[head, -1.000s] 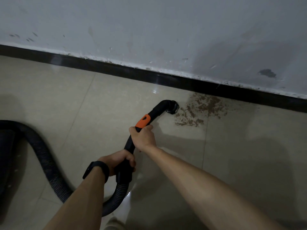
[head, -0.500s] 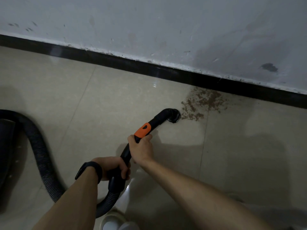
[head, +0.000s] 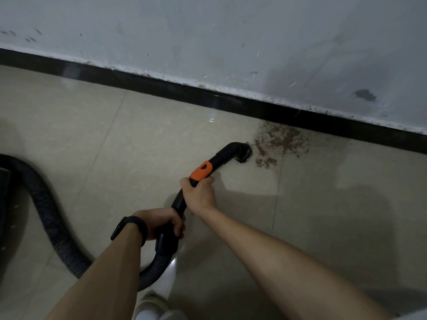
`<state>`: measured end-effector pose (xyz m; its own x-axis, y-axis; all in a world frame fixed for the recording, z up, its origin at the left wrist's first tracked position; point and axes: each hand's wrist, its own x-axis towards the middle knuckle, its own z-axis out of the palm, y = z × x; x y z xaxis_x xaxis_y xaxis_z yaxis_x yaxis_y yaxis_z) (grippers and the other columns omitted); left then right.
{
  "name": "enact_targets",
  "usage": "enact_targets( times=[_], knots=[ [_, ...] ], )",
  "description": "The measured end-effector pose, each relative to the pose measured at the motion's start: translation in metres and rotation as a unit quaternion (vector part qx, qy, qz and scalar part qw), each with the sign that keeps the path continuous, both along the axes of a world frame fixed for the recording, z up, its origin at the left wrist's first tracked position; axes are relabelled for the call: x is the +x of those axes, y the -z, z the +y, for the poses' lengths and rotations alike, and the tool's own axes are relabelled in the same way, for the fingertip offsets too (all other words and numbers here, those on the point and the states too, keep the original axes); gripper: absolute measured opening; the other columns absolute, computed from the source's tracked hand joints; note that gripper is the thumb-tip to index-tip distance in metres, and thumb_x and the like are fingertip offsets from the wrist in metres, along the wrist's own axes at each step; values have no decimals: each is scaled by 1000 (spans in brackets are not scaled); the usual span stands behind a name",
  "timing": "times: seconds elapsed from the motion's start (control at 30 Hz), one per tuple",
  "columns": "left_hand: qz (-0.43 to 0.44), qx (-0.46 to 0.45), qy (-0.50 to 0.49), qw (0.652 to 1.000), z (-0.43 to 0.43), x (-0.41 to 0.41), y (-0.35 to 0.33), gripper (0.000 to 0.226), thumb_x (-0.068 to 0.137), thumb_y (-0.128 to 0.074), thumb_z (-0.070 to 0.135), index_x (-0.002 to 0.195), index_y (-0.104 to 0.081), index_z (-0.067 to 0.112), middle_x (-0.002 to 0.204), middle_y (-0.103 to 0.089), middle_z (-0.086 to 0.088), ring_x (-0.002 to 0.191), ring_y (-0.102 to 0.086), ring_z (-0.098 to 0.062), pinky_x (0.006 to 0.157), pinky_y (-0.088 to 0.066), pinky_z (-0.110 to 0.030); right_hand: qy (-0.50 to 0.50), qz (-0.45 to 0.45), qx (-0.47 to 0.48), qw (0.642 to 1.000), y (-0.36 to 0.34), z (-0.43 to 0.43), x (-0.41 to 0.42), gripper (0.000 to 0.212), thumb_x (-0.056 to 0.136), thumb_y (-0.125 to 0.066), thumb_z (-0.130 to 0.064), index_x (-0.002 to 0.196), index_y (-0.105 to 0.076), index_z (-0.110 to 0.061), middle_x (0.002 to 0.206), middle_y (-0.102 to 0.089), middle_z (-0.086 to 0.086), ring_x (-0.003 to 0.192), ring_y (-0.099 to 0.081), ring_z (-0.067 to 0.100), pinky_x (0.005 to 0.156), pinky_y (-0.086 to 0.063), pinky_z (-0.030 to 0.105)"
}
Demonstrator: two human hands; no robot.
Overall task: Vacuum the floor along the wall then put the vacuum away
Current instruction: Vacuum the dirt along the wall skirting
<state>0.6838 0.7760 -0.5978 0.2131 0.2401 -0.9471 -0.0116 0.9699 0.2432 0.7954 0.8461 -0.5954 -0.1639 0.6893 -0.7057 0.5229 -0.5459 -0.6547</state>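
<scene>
A black vacuum wand with an orange band [head: 201,170] ends in a curved nozzle [head: 240,151] that points down at the floor, at the left edge of a patch of brown dirt [head: 280,140] beside the black skirting [head: 184,92]. My right hand [head: 200,194] grips the wand just below the orange band. My left hand [head: 161,224], with a black watch on the wrist, grips the wand's lower end where the ribbed black hose [head: 49,218] joins. The hose loops left to the dark vacuum body [head: 3,188], only partly in view at the left edge.
The floor is beige tile [head: 138,146] with grout lines; a scuffed pale wall [head: 208,42] rises behind the skirting. A pale shoe [head: 152,308] shows at the bottom edge, close to the hose loop.
The nozzle has stayed at the dirt's left edge and some of the dirt nearest it has gone. Both hands keep their grip on the wand.
</scene>
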Motion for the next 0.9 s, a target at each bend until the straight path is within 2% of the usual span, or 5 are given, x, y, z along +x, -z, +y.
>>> enact_targets(
  times=[0.13,0.3,0.43,0.63,0.9],
  knots=[
    [1,11,-5,1000,10,4,2,30,46,-58,-7,59,-38,12,63,-50,-9,61,-59,-25,66,-47,-32,2,11,-4,1000,1,13,5,58,94,-58,-43,127,-32,-4,103,-67,11,83,-67,28,62,-52,35],
    [3,15,-4,1000,20,8,3,28,47,-58,-6,57,-38,12,63,-51,-8,63,-59,-24,67,-47,-32,-2,21,-9,1000,2,24,9,51,96,-58,-40,124,-34,-5,85,-58,-1,67,-59,15,60,-53,33],
    [18,22,-7,1000,30,12,2,25,47,-58,-4,55,-40,12,63,-53,-8,62,-59,-24,66,-47,-30,-5,26,-8,1000,2,36,13,43,98,-57,-38,118,-33,-9,82,-54,-3,63,-56,11,45,-45,24],
    [21,23,-7,999,44,18,4,22,49,-58,-2,47,-42,13,62,-53,-7,63,-58,-24,63,-47,-29,-11,26,-8,1000,4,53,19,53,97,-57,-41,128,-33,-5,85,-58,-2,65,-60,13,42,-46,23],
    [41,33,-4,999,64,30,2,13,47,-60,3,42,-53,13,66,-56,-9,70,-57,-27,69,-48,-33,-17,13,-1,1000,3,78,27,51,95,-57,-45,120,-35,-7,101,-62,8,74,-64,21,48,-49,29]
  ],
)
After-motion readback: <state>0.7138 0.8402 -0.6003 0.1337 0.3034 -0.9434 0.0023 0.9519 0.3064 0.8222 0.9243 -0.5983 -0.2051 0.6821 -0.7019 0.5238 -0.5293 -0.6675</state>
